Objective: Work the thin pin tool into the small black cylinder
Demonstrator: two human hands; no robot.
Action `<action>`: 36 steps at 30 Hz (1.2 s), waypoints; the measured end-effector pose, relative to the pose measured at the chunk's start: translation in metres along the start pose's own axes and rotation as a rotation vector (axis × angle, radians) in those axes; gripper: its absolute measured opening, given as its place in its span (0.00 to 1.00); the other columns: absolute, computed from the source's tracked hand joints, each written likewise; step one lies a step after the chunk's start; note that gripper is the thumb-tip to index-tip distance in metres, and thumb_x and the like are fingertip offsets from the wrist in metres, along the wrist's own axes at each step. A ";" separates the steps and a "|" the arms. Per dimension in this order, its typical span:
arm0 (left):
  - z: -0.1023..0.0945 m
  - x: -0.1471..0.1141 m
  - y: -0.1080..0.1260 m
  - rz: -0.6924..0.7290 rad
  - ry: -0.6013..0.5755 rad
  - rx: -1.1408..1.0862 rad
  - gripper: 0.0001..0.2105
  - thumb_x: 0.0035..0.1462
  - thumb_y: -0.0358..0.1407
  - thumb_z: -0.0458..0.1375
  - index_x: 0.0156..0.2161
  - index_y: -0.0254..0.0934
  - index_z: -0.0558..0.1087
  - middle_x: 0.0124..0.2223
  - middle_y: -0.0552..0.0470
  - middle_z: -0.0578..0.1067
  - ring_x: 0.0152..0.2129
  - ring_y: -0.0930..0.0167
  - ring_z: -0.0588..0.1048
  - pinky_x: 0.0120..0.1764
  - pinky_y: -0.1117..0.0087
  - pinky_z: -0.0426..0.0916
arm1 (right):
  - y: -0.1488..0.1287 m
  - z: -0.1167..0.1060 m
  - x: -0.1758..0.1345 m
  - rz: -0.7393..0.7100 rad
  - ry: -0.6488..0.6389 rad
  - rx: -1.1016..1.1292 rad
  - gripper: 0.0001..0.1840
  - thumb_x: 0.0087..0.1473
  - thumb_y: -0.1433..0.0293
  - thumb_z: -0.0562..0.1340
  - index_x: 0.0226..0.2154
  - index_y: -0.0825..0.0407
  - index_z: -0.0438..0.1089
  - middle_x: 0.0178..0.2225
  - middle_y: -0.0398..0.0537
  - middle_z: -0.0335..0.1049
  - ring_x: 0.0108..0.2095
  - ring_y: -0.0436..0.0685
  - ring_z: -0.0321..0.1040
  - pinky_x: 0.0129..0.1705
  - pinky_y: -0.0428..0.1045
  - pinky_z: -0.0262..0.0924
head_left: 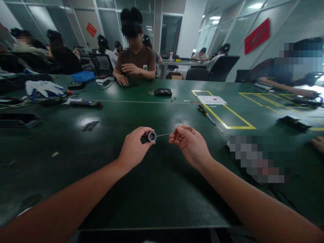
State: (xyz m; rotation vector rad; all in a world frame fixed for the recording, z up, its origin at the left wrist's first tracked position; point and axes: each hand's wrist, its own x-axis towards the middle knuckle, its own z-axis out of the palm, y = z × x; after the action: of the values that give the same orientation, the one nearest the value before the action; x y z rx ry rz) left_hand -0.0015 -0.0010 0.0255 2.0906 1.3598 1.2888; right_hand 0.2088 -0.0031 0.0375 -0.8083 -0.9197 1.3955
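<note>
My left hand (pixel 135 146) is closed around a small dark cylindrical part (pixel 152 136) with a silvery ring at its open end, which faces me. Between the fingertips of my right hand (pixel 191 143) is a thin metal rod (pixel 164 134). It runs leftward to the side of the ring; whether its tip touches the part I cannot tell. Any handle on the rod is hidden by my fingers. Both hands are held above the green table (pixel 157 195).
Beyond my hands lie a yellow-and-black screwdriver (pixel 207 114), a black box-shaped part (pixel 163 92) and a white paper (pixel 212 100). Gloves (pixel 43 89) and a blue tray (pixel 82 76) are at the far left. A person (pixel 136 60) works opposite; another person's hand (pixel 318 144) shows at right.
</note>
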 end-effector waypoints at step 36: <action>-0.001 0.001 0.000 0.007 -0.003 0.015 0.17 0.50 0.22 0.69 0.45 0.39 0.77 0.44 0.52 0.81 0.41 0.67 0.79 0.46 0.63 0.74 | 0.003 0.004 -0.005 -0.124 -0.040 -0.181 0.11 0.53 0.61 0.72 0.33 0.50 0.75 0.28 0.42 0.79 0.32 0.53 0.78 0.41 0.52 0.73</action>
State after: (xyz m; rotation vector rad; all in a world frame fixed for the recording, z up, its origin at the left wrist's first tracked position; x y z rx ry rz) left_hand -0.0017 -0.0008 0.0264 2.1078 1.3660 1.2813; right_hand 0.2043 -0.0087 0.0358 -0.8460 -1.1209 1.2370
